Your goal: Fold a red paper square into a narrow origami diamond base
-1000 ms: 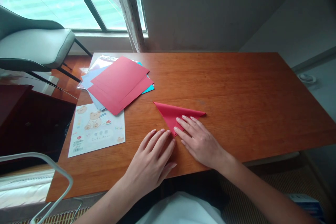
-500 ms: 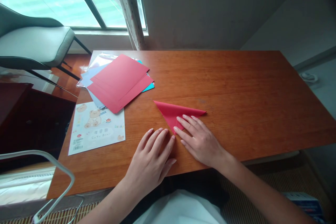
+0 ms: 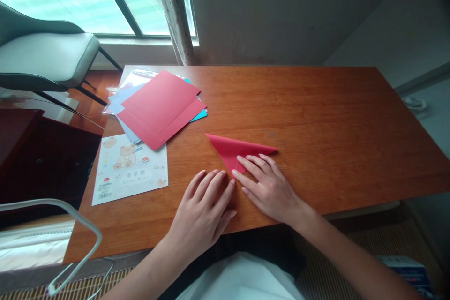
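Observation:
A sheet of red paper point(image 3: 232, 147), folded into a triangle, lies on the wooden table point(image 3: 298, 108) with its long edge away from me and one corner toward me. My right hand point(image 3: 269, 185) rests over the triangle's near right side, fingers stretched out and pressing on the paper; part of that side is hidden beneath them. Flat on the table just left of the near corner is my left hand point(image 3: 207, 206). Its fingers are extended and hold nothing, with the fingertips close to the paper's tip.
Several red sheets point(image 3: 161, 108) lie at the back left over pale blue sheets and a clear plastic sleeve. In front of them is a white bear-printed sheet point(image 3: 130, 173). A chair point(image 3: 49, 56) stands by the window, and a white curved tube point(image 3: 80, 220) rises at the lower left.
Almost nothing differs. The view has shifted very slightly; the right hand's fingers have barely moved on the folded paper, and the left hand stays in place.

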`<action>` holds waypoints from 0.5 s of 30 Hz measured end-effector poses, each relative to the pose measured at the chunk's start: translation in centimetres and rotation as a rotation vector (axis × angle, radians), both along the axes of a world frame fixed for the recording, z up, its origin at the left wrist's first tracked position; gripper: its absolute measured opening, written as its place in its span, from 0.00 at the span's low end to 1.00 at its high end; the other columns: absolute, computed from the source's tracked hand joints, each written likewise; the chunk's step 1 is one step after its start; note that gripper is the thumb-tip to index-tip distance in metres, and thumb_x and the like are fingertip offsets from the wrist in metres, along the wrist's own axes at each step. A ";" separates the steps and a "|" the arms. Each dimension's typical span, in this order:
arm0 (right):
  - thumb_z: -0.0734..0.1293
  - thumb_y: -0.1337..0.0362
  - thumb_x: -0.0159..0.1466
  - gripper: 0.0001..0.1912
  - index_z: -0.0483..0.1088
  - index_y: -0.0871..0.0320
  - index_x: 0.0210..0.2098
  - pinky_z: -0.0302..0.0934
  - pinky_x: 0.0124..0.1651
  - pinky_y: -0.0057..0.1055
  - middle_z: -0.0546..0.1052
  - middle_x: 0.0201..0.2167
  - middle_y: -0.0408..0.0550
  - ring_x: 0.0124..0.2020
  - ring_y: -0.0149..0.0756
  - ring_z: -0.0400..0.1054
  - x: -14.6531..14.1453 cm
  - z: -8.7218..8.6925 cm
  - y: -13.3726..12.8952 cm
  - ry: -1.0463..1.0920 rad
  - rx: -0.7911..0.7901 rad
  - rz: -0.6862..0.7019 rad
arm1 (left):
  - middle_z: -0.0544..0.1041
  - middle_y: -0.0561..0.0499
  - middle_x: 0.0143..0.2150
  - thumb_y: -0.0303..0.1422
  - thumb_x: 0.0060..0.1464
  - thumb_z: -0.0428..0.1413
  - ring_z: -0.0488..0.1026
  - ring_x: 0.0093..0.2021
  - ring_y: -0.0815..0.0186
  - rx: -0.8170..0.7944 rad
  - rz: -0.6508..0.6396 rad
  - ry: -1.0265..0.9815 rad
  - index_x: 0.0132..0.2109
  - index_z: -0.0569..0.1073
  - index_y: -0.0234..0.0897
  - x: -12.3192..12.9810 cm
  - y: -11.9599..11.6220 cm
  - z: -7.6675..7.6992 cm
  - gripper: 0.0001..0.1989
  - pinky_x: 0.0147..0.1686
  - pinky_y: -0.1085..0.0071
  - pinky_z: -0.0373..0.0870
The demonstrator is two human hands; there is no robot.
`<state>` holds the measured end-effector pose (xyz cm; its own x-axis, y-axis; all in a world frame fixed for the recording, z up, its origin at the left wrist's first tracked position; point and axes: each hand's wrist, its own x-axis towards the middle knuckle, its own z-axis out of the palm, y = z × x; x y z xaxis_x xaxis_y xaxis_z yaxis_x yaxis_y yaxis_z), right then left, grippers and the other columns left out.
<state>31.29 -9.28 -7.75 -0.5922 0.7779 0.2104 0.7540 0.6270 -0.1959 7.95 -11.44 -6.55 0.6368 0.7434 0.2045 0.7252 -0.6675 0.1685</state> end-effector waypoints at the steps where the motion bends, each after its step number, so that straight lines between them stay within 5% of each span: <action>1: 0.64 0.63 0.69 0.21 0.70 0.53 0.61 0.55 0.67 0.55 0.67 0.66 0.53 0.65 0.51 0.61 0.0 0.0 0.0 0.001 0.003 -0.001 | 0.70 0.38 0.65 0.42 0.64 0.54 0.66 0.65 0.48 -0.001 0.001 0.001 0.65 0.69 0.36 0.0 0.0 0.0 0.26 0.65 0.48 0.61; 15: 0.64 0.62 0.70 0.19 0.71 0.54 0.60 0.54 0.67 0.52 0.68 0.66 0.53 0.63 0.49 0.60 0.0 -0.1 0.0 -0.008 0.037 0.003 | 0.71 0.40 0.64 0.40 0.64 0.54 0.66 0.64 0.49 0.014 0.007 -0.009 0.64 0.70 0.36 0.0 0.0 0.2 0.24 0.65 0.49 0.61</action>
<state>31.26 -9.33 -7.84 -0.5960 0.7681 0.2343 0.7537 0.6357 -0.1668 7.97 -11.41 -6.40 0.6295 0.7450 0.2206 0.7284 -0.6647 0.1662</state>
